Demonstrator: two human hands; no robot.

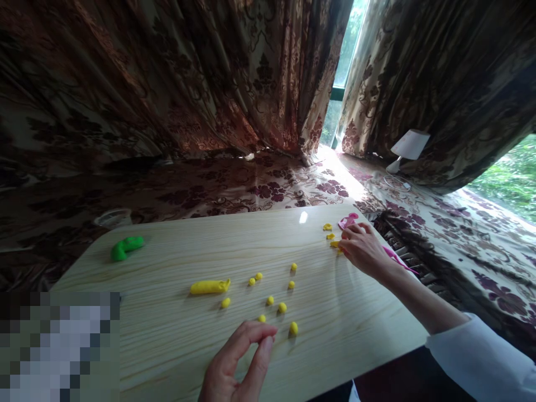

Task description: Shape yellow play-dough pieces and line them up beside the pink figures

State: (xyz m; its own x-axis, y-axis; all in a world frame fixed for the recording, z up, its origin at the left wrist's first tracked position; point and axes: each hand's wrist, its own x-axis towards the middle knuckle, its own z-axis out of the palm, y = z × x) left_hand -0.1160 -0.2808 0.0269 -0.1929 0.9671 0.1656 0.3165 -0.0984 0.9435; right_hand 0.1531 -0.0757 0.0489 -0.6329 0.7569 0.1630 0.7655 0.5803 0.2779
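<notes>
My right hand reaches to the table's far right, fingers bent down and closed at a small flat piece of yellow modelling clay. The hand partly covers it. Two more flattened yellow pieces, one behind the other, lie beside it, close to a pink tool. At the front, my left hand brings thumb and forefinger together in a pinch; anything between the tips is hidden. Several small yellow clay balls are scattered just beyond it. A thick yellow clay roll lies to their left.
A bent lump of green clay sits at the left of the pale wooden table. Another pink item shows behind my right wrist. A white lamp stands on the patterned cloth beyond. A blurred block hides the lower left corner.
</notes>
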